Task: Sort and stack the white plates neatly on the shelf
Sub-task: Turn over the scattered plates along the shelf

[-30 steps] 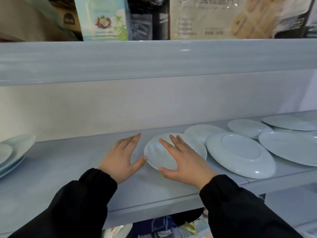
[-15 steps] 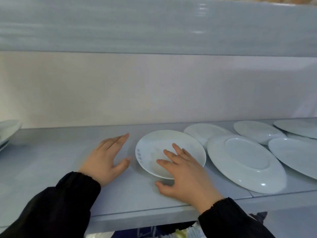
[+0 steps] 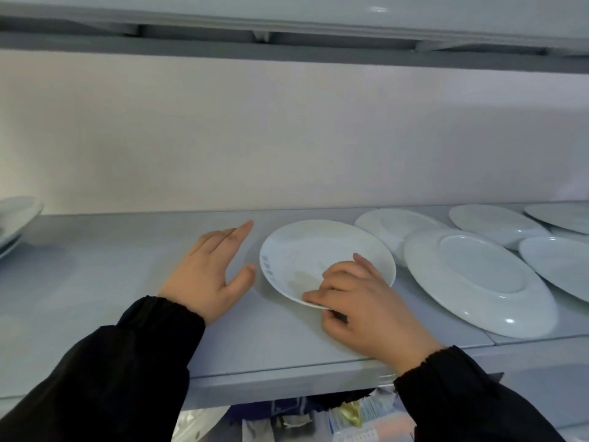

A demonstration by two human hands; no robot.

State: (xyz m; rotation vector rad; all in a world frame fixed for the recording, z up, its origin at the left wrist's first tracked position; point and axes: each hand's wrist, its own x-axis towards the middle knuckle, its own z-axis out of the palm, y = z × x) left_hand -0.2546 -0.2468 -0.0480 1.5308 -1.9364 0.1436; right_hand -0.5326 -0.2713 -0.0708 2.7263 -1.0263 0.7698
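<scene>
A small white plate (image 3: 318,250) lies on the grey shelf (image 3: 111,282), its near edge lifted a little. My right hand (image 3: 360,301) grips that near rim, fingers curled on top and thumb under the edge. My left hand (image 3: 210,269) rests flat on the shelf just left of the plate, fingers straight, not touching it. To the right a large plate (image 3: 478,279) lies upside down, overlapping another plate (image 3: 392,228) behind it. Several more white plates (image 3: 497,221) spread toward the right edge.
A stack of white plates (image 3: 16,218) sits at the far left of the shelf. The upper shelf's underside (image 3: 287,43) hangs close overhead. A pale back wall (image 3: 287,138) closes the shelf behind. Packaged goods (image 3: 318,416) show on the level below.
My right hand slid back from the plate's middle to its near rim and curled round it, tilting the plate up. My left hand stayed beside it. The view dropped lower.
</scene>
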